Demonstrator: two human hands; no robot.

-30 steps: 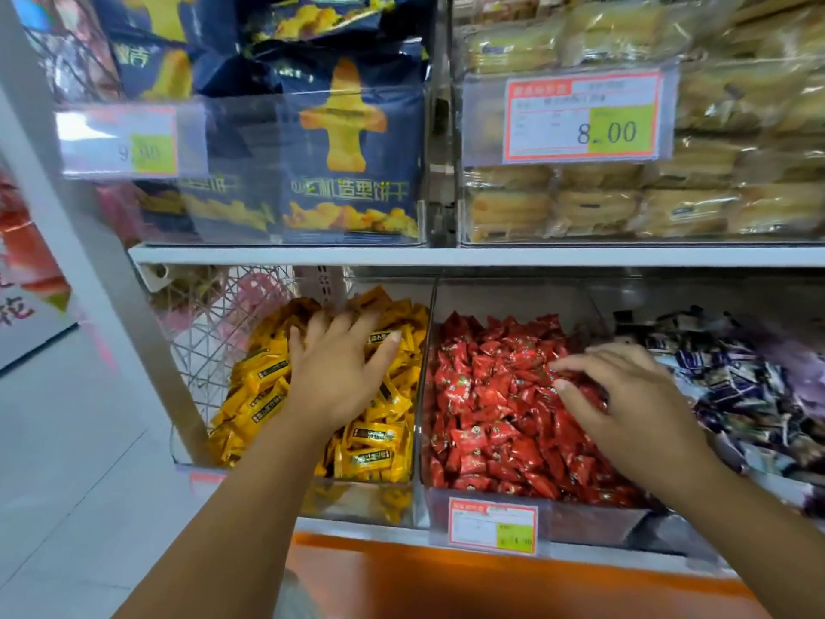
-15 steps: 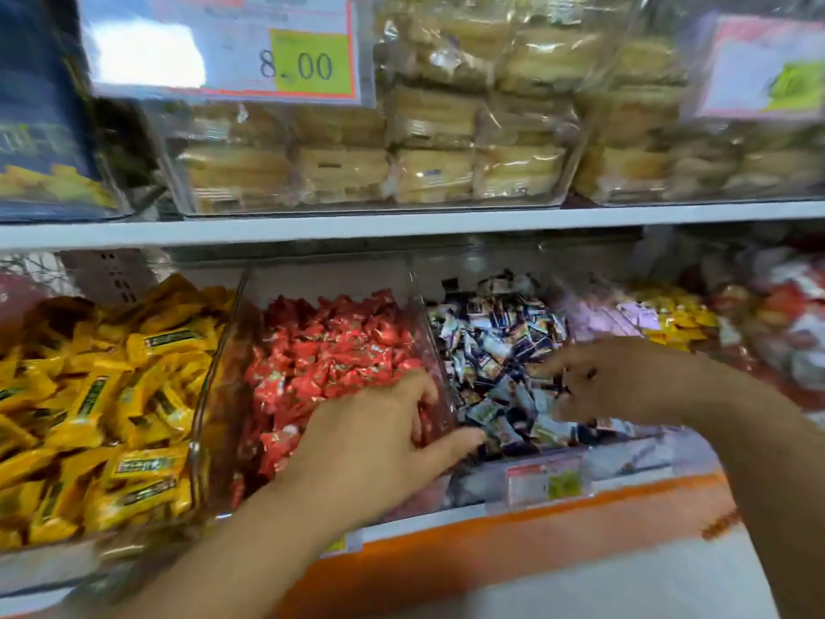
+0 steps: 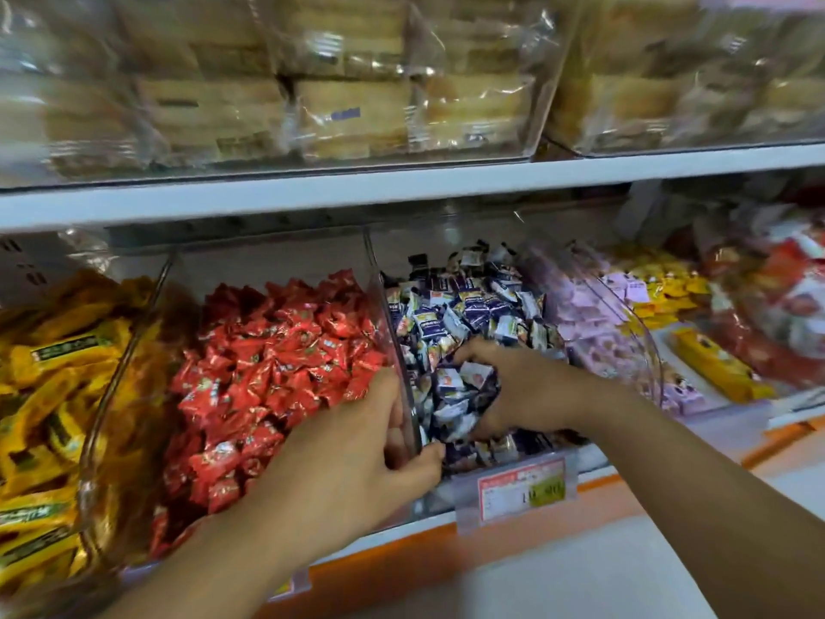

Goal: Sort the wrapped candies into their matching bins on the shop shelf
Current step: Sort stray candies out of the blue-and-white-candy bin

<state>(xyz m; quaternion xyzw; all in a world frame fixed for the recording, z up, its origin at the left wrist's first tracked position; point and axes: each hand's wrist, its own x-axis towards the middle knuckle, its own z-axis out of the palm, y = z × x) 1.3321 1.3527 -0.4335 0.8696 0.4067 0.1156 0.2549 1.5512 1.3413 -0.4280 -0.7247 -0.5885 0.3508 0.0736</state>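
Note:
Clear bins stand side by side on the lower shelf. Yellow bar candies (image 3: 49, 395) fill the left one, red wrapped candies (image 3: 277, 359) the middle one, purple-and-white candies (image 3: 464, 306) the one to its right. My left hand (image 3: 357, 466) grips the clear divider wall (image 3: 379, 297) between the red and purple bins, fingers in the red side and thumb round the front edge. In the purple bin my right hand (image 3: 518, 390) is cupped around a heap of purple-and-white candies.
Further right are a bin of pink candies (image 3: 593, 314), yellow packets (image 3: 665, 288) and red-and-white bags (image 3: 785, 306). A price tag (image 3: 522, 484) hangs on the shelf's front edge. The upper shelf (image 3: 402, 189) carries clear boxes of wrapped cakes (image 3: 357, 109) close above the bins.
The view has swung right and closer. My left hand went from the yellow bin across the red bin to the divider. My right hand moved from the red bin into the purple one.

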